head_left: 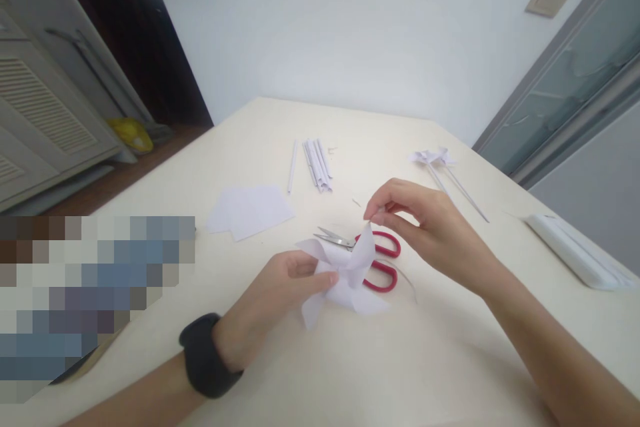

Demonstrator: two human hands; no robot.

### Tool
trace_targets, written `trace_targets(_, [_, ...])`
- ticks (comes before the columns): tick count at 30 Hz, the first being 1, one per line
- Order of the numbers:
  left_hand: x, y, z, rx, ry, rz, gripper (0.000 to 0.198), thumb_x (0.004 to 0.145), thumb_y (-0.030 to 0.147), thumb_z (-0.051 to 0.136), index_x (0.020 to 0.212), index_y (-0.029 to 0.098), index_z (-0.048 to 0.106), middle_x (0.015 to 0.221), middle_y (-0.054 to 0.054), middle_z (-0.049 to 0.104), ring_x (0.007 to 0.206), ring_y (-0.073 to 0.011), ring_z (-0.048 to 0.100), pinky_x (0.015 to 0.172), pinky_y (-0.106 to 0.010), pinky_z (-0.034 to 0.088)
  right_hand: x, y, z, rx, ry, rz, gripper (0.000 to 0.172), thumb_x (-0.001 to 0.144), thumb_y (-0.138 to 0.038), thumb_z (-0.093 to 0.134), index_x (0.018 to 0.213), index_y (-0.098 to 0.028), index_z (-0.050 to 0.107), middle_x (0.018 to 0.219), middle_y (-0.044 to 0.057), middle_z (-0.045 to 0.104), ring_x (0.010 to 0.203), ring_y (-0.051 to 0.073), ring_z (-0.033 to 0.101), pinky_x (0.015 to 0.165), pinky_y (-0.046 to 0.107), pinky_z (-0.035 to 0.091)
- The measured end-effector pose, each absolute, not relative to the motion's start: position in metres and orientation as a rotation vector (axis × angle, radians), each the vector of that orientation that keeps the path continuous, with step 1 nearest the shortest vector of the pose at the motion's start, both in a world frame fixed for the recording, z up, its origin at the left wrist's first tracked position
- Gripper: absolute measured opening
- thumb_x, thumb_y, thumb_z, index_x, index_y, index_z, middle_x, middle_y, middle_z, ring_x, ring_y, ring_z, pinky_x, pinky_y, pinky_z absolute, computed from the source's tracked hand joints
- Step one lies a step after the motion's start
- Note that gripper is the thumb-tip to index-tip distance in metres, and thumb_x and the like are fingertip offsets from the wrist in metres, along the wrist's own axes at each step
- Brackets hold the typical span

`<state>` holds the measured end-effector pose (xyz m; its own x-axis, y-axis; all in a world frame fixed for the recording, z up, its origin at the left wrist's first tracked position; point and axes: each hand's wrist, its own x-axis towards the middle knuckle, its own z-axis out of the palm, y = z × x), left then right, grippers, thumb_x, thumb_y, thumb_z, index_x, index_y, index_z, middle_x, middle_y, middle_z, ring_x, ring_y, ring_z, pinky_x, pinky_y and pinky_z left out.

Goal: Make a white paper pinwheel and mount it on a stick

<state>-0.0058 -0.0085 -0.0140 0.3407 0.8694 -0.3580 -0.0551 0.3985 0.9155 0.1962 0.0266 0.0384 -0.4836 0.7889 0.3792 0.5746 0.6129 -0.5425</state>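
My left hand (295, 277), with a black band at the wrist, is closed on a white paper pinwheel (357, 267), its thumb pressing near the centre. Above the pinwheel's raised tip, my right hand (407, 210) is pinched, thumb against forefinger. Something tiny and thin shows at those fingertips, too small to name. Scissors with red handles (387, 245) lie on the table behind the pinwheel, blades parted and pointing left; the paper hides part of them. A thin curved wire or string (407, 278) runs beside the handles.
Several rolled paper sticks (316, 165) lie farther back, with one apart (293, 167). White paper sheets (250, 210) are at left. Two pinwheels on sticks (437, 159) lie back right, a white packet (575, 250) at the right edge. A wall (340, 27) borders the table's far side.
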Motion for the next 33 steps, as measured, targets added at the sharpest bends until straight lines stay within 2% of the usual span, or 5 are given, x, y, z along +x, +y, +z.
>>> trace_targets(4, [-0.006, -0.007, -0.016, 0.974, 1.05, 0.746, 0.021, 0.07, 0.024, 0.064, 0.089, 0.019, 0.072, 0.086, -0.005, 0.074, 0.084, -0.0255, 0.067, 0.077, -0.032, 0.048, 0.185, 0.009, 0.033, -0.931, -2.303, 0.546, 0.025, 0.086, -0.004, 0.045, 0.09, -0.022, 0.061, 0.09, 0.001, 0.063, 0.079, 0.012, 0.059, 0.067, 0.023, 0.045])
trace_targets(8, [-0.003, -0.007, -0.021, 0.962, 1.061, 0.77, 0.018, 0.067, 0.02, 0.065, 0.083, 0.02, 0.073, 0.081, -0.004, 0.074, 0.078, -0.0239, 0.067, 0.071, -0.029, 0.047, 0.181, 0.002, 0.022, -0.944, -2.318, 0.658, 0.031, 0.085, -0.002, 0.042, 0.104, -0.025, 0.053, 0.096, -0.001, 0.063, 0.084, 0.011, 0.058, 0.069, 0.022, 0.046])
trace_targets(15, [-0.001, -0.012, -0.018, 0.948, 1.055, 0.784, 0.021, 0.069, 0.019, 0.063, 0.087, 0.02, 0.073, 0.084, -0.005, 0.074, 0.078, -0.0239, 0.067, 0.068, -0.029, 0.046, 0.179, -0.001, 0.016, -0.947, -2.463, 0.595, 0.033, 0.081, -0.001, 0.043, 0.105, -0.024, 0.045, 0.093, -0.001, 0.061, 0.075, 0.01, 0.055, 0.059, 0.02, 0.04])
trace_targets(26, [-0.007, -0.006, -0.022, 0.98, 1.075, 0.714, 0.022, 0.067, 0.017, 0.064, 0.087, 0.02, 0.073, 0.088, -0.005, 0.074, 0.089, -0.0263, 0.067, 0.074, -0.031, 0.049, 0.176, 0.0, 0.01, -0.856, -2.597, 0.39, 0.023, 0.085, -0.006, 0.043, 0.101, -0.022, 0.043, 0.089, 0.002, 0.057, 0.08, 0.015, 0.05, 0.068, 0.026, 0.038])
trace_targets(33, [-0.002, -0.007, -0.029, 0.989, 1.075, 0.842, 0.017, 0.065, 0.015, 0.064, 0.079, 0.021, 0.072, 0.078, -0.003, 0.074, 0.075, -0.0236, 0.067, 0.068, -0.03, 0.048, 0.176, 0.0, 0.011, -0.801, -2.728, 0.254, 0.017, 0.086, -0.003, 0.041, 0.094, -0.017, 0.046, 0.078, 0.001, 0.048, 0.072, 0.014, 0.04, 0.066, 0.026, 0.034])
